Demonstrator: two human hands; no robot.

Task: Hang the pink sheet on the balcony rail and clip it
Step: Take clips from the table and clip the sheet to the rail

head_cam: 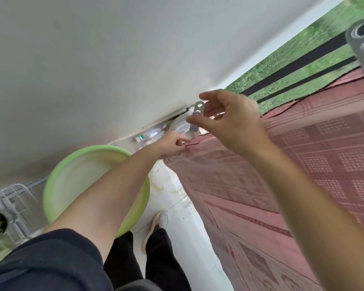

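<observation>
The pink woven sheet with a checked geometric pattern [282, 164] is draped over the balcony rail on the right side of the view and hangs down the inner face toward the white tiled floor [189, 217]; the rail itself is hidden under the fabric. The left hand [172, 144] reaches to the near corner of the sheet, fingers curled and pinched on the dark-stitched edge. The right hand [229, 120] is raised just above that corner, thumb and fingertips closed on a small grey metal clip [198, 110], the remaining fingers loosely spread. The cloth appears thin, soft and limp, so it should be light but prone to sliding or bunching; it is best gripped at the hemmed edge, where the stitching gives firmer purchase. The clip looks rigid and small, and should be squeezed at its tail end so the mouth opens over sheet and rail together. A second grey clip [361, 40] is blurred at upper right. A pale green round plastic basin [57, 181] stands below the left forearm.
</observation>
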